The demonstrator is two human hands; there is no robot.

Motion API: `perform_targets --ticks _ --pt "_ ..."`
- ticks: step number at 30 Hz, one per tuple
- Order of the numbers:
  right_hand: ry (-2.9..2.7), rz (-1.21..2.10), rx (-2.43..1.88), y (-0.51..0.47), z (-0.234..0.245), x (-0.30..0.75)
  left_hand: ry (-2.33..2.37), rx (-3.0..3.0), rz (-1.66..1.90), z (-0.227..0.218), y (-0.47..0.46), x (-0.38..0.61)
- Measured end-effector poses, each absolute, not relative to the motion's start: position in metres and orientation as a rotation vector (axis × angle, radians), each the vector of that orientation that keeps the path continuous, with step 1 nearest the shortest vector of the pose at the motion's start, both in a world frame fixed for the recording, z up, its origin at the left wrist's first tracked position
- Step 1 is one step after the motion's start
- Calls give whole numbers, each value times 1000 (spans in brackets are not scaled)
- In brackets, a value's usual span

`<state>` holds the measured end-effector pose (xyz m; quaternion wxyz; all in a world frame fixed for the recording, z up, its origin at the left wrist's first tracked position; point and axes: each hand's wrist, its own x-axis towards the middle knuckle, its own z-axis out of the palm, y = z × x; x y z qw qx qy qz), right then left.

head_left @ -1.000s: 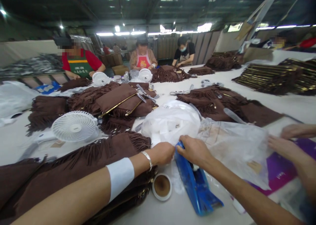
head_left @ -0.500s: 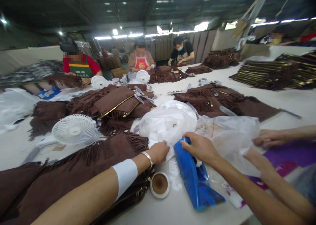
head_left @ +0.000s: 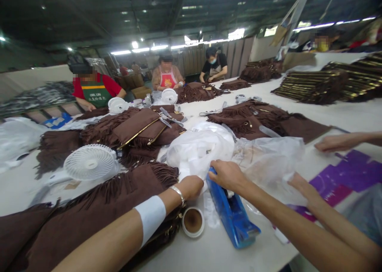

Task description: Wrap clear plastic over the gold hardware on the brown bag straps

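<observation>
My left hand (head_left: 192,187), with a silver bracelet and a white band on the forearm, is closed at the near edge of a crumpled white plastic bag (head_left: 198,144). What its fingers hold, if anything, is hidden. My right hand (head_left: 225,174) grips the far end of a blue tape dispenser (head_left: 231,214), which lies slanted on the table. Between my forearms sits a small round tub (head_left: 193,222) with brown contents. Under my left arm lie brown fringed bags (head_left: 110,200).
A co-worker's hands (head_left: 301,188) are close on my right, by a translucent plastic bag (head_left: 274,154) and purple sheets (head_left: 346,176). A white fan (head_left: 90,162) lies left. More fringed bags (head_left: 140,127) cover the table; several people work beyond.
My right hand and the tape dispenser have shifted slightly left. The co-worker's upper hand has moved off the translucent bag, showing more purple sheet. Across the table, a worker's fringed piece has been lowered.
</observation>
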<state>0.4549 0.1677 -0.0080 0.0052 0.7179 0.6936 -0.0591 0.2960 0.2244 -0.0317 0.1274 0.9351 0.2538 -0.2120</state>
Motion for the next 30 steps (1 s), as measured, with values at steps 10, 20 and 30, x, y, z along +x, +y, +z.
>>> perform_targets --ticks 10,20,30 --pt "2168 -222 2255 170 -8 455 865 2813 -523 -32 218 297" --pt "2169 -275 2372 166 -9 476 829 2700 -755 -28 189 305" --pt "2161 -334 2528 155 -12 496 1158 2555 -538 -39 205 300"
